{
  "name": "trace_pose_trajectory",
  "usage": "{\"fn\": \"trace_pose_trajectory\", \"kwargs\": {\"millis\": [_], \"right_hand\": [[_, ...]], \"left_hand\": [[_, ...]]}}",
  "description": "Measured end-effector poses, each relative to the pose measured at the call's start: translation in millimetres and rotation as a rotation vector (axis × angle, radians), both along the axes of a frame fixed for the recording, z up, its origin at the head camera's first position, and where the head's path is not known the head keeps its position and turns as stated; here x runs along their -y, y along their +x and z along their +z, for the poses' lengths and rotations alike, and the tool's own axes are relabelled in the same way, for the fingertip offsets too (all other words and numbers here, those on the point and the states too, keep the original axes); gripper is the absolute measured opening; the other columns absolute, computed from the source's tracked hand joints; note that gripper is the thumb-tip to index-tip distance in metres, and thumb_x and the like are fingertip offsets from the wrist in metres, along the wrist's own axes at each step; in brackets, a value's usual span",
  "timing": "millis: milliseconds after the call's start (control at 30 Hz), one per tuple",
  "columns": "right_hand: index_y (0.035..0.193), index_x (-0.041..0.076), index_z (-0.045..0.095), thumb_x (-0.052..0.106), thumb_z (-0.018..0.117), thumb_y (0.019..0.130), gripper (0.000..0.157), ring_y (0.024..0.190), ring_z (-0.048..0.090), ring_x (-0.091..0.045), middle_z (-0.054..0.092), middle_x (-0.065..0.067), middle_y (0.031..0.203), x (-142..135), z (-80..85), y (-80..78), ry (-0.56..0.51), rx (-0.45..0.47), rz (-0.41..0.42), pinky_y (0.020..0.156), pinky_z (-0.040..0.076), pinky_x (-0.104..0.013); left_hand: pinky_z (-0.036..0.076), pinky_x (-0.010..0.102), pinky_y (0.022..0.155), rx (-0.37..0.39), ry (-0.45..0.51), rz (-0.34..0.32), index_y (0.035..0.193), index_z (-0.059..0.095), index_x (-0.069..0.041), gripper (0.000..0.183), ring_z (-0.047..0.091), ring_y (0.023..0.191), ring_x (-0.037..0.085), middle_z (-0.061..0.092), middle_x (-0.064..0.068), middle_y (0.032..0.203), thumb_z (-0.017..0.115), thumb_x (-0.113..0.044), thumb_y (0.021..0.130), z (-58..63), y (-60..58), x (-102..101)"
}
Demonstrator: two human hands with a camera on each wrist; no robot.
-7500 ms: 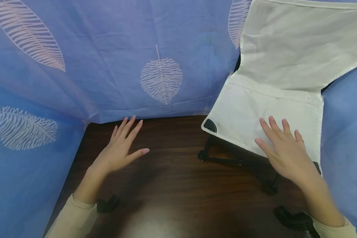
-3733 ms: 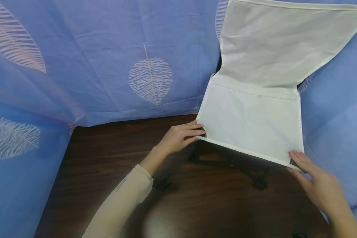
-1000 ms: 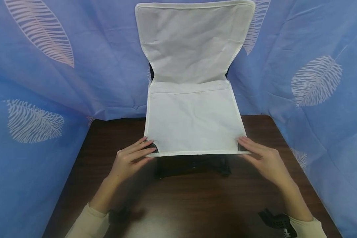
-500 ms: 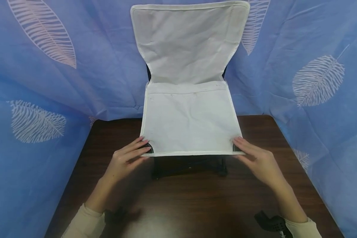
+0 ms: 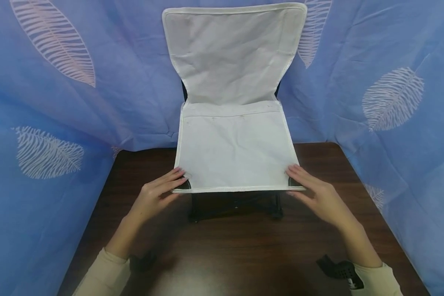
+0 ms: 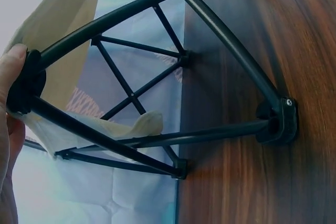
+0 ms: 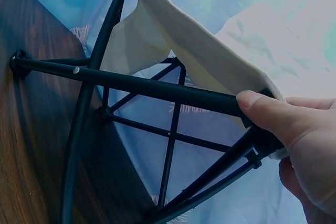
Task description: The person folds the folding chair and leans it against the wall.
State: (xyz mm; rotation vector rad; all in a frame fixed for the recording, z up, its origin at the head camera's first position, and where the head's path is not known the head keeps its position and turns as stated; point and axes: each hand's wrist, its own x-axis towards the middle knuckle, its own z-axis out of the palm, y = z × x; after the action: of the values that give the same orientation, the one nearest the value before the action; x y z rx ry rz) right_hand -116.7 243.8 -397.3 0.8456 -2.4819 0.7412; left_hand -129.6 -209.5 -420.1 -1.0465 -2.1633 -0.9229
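A small folding chair (image 5: 237,152) with white cloth seat and backrest stands in the middle of the head view, its back toward the rear curtain. My left hand (image 5: 153,199) holds the seat's front left corner, fingers on top over the black corner patch (image 5: 185,185). At the front right corner, my right hand (image 5: 320,201) grips in the same way. The left wrist view shows the chair's black tube legs (image 6: 226,40) crossing under the seat. In the right wrist view, my thumb (image 7: 262,108) lies against the black frame tube (image 7: 157,90) under the cloth.
The chair's feet rest on a dark brown wooden table (image 5: 229,246). Blue curtains (image 5: 133,61) with white leaf prints enclose the table at the back and both sides. Black wrist-worn devices (image 5: 340,269) sit by my sleeves.
Earlier both hands hovered apart with the chair at the right. They took hold of its front corners, and the chair came left to the middle and straightened. Lately it has barely moved.
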Motion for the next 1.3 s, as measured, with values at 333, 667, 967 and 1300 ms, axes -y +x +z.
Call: {"fn": "trace_pose_trajectory", "kwargs": {"millis": [333,667,967,1300], "right_hand": [[0.134,0.016,0.060,0.003,0.084,0.066,0.073,0.132,0.038,0.011,0.060,-0.011,0.134,2,0.3,3.5,-0.003,-0.006,0.015,0.103,0.028,0.001],[0.133,0.014,0.061,0.001,0.084,0.065,0.072,0.136,0.042,0.002,0.059,-0.009,0.137,1,-2.3,12.3,-0.043,0.014,0.022,0.108,0.030,-0.004],[0.130,0.005,0.061,0.024,0.077,0.080,0.056,0.134,0.046,-0.002,0.059,-0.012,0.136,-2,-13.4,4.5,-0.122,-0.062,0.089,0.106,0.035,-0.008],[0.121,0.004,0.068,0.047,0.059,0.089,0.055,0.125,0.053,0.001,0.067,-0.016,0.122,-2,-7.8,3.1,-0.119,-0.169,0.131,0.100,0.040,-0.006]], "left_hand": [[0.040,0.014,0.106,0.004,0.011,0.010,0.120,0.070,-0.009,0.034,0.057,0.127,0.019,0.066,0.014,0.125,0.068,-0.023,0.089,-5.3,8.1,5],[0.043,0.020,0.106,-0.084,0.075,-0.022,0.115,0.071,-0.003,0.035,0.061,0.122,0.026,0.068,0.018,0.121,0.070,-0.024,0.088,-2.5,14.1,1],[0.042,0.018,0.105,-0.019,0.030,-0.087,0.118,0.070,-0.006,0.035,0.056,0.128,0.024,0.065,0.018,0.125,0.072,-0.019,0.085,1.2,10.9,8],[0.043,0.018,0.103,-0.050,0.007,-0.085,0.115,0.072,-0.007,0.033,0.060,0.123,0.023,0.068,0.017,0.120,0.062,-0.030,0.093,5.1,11.3,6]]}}
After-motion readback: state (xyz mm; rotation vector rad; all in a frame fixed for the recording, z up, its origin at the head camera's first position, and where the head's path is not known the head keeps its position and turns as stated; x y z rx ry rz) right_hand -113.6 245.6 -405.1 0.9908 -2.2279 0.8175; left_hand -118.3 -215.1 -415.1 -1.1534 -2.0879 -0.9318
